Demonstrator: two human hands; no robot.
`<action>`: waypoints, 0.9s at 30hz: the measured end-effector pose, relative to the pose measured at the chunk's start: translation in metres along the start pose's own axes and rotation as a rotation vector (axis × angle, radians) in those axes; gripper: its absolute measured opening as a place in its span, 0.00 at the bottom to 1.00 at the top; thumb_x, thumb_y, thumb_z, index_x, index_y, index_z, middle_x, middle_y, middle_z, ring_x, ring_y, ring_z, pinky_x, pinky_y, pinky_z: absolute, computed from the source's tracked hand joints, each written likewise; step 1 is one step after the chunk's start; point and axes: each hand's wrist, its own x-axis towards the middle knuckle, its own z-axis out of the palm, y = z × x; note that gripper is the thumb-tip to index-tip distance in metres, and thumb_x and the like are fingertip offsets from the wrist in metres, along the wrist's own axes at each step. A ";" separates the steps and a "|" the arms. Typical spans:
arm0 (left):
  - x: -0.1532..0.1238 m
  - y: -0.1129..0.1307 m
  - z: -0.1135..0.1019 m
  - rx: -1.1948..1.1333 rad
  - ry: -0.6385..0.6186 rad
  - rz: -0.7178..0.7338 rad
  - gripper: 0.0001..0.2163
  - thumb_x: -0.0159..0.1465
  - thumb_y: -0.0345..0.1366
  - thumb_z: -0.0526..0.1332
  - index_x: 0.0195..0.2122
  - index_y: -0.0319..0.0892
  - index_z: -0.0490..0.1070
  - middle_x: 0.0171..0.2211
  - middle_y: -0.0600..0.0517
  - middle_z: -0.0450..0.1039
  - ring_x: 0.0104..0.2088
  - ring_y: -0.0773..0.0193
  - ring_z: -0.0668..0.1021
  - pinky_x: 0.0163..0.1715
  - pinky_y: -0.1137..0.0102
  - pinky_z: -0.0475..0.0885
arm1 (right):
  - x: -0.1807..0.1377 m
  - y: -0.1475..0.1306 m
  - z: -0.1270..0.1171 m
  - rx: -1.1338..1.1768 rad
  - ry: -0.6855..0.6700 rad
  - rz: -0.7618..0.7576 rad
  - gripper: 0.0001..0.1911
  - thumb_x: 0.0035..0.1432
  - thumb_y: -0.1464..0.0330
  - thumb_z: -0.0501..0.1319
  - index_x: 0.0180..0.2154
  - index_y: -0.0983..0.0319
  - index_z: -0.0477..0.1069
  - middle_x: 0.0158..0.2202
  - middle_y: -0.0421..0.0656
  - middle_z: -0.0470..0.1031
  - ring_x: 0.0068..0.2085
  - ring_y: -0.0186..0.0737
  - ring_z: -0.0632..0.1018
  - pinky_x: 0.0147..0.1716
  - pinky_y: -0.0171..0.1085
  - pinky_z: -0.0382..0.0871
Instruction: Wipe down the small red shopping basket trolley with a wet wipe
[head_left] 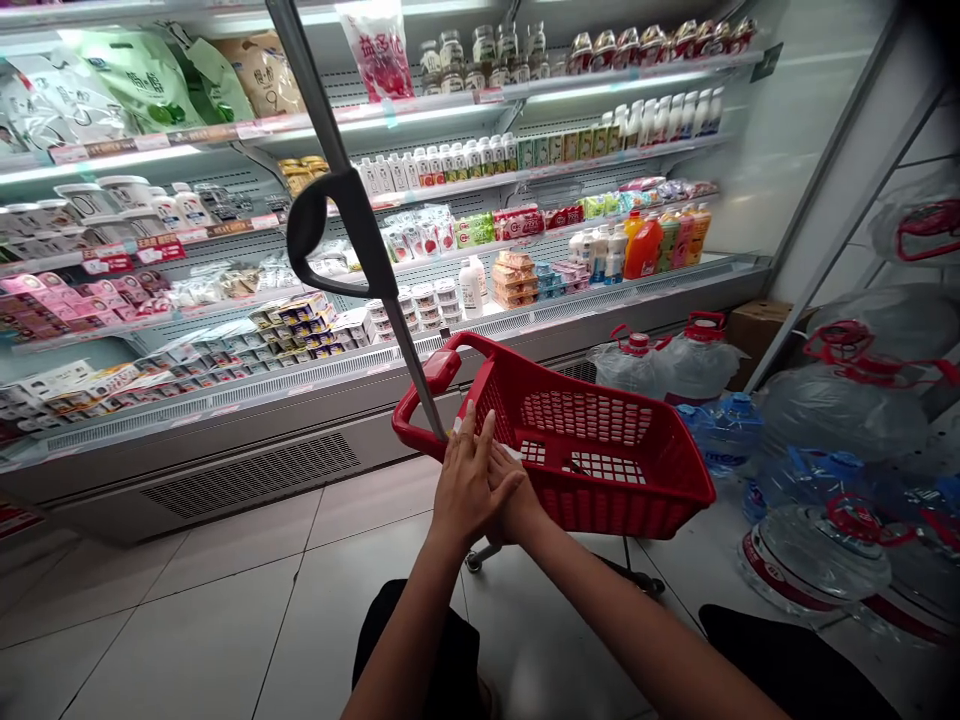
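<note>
My left hand (471, 478) lies across my right hand (516, 492), its fingers stretched out and spread, pointing up toward the basket's handle end. The right hand's fingers are mostly hidden under the left. A thin white sheet, like a wipe (511, 452), shows at the right hand's fingers; how it is gripped is partly covered. Both hands are at the near rim of a red plastic rolling shopping basket (615, 505), beside its red grip (411, 425). A grey pull pole with a black loop handle (352, 235) rises from this end, leaning left, and neither hand is on it.
Behind the basket runs an open refrigerated display case (247, 465) with cartons, cups and bottles on its shelves. Large water jugs (817, 550) with red handles crowd the floor at right, near blue-capped bottles (720, 435). Pale tiles (217, 600) cover the floor.
</note>
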 end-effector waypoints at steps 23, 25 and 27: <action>-0.007 0.003 0.016 0.093 -0.037 0.063 0.37 0.73 0.60 0.50 0.76 0.44 0.47 0.74 0.44 0.53 0.73 0.50 0.58 0.73 0.47 0.49 | -0.099 0.045 -0.036 -0.083 0.112 0.141 0.39 0.65 0.78 0.48 0.75 0.61 0.47 0.70 0.48 0.65 0.70 0.47 0.66 0.68 0.52 0.65; -0.009 0.007 0.023 0.107 -0.034 0.081 0.36 0.72 0.60 0.51 0.75 0.47 0.51 0.73 0.46 0.57 0.73 0.48 0.60 0.74 0.44 0.44 | -0.124 0.057 -0.046 -0.148 0.110 0.197 0.39 0.65 0.78 0.48 0.75 0.60 0.47 0.69 0.47 0.66 0.69 0.47 0.66 0.67 0.52 0.65; -0.010 0.012 0.030 0.106 -0.030 0.091 0.35 0.72 0.60 0.52 0.75 0.47 0.52 0.72 0.47 0.58 0.73 0.47 0.60 0.74 0.43 0.42 | -0.127 0.059 -0.048 -0.172 0.111 0.222 0.38 0.65 0.78 0.48 0.75 0.60 0.48 0.69 0.47 0.67 0.69 0.48 0.68 0.67 0.52 0.66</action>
